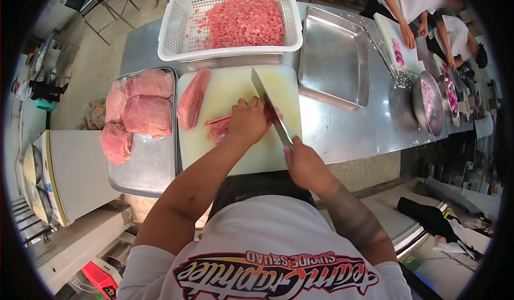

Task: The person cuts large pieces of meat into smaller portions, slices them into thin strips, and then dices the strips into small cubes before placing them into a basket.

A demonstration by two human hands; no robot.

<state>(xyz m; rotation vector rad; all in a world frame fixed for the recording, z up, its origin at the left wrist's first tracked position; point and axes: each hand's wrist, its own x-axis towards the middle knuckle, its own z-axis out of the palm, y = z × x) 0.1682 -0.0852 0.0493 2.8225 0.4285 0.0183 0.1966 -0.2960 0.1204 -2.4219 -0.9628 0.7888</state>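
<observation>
My right hand [309,164] is closed round the handle of a large knife [271,105], whose blade points away from me over the white cutting board [241,159]. My left hand [250,119] presses down on strips of raw meat [218,127], its curled fingertips close beside the blade. A few small cut bits lie at the blade's right side. On the board's left part rests a longer piece of raw meat [194,99], which neither hand touches. The meat under my left palm is mostly hidden.
Beyond the board stands a white perforated basket [176,27] of diced meat [243,21]. Large meat slabs [147,115] lie on a metal tray [140,171] to the left. A deep metal pan [334,56] is at right. Farther right, people work near onions [397,51] and metal bowls [423,112].
</observation>
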